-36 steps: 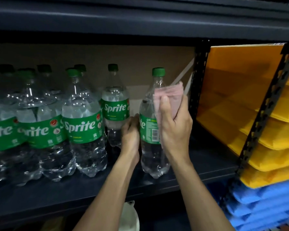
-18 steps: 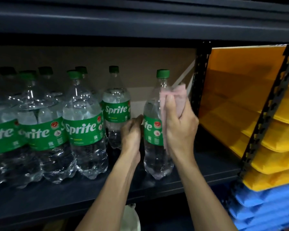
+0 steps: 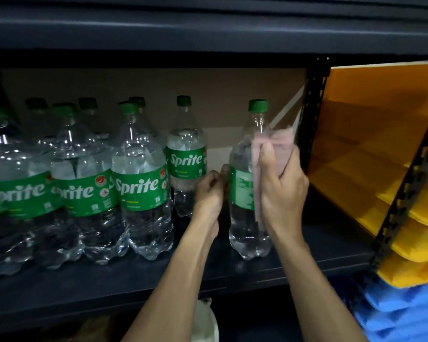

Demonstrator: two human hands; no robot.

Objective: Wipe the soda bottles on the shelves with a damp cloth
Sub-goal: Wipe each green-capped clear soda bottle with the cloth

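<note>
While the left hand (image 3: 209, 193) holds the bottle (image 3: 241, 191), right hand (image 3: 282, 196) grips cloth (image 3: 281, 141).

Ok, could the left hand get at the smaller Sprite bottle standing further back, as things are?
Probably yes. The left hand grips the front bottle by its side, right next to the smaller bottle, with nothing between them; it would need to let go first.
</note>
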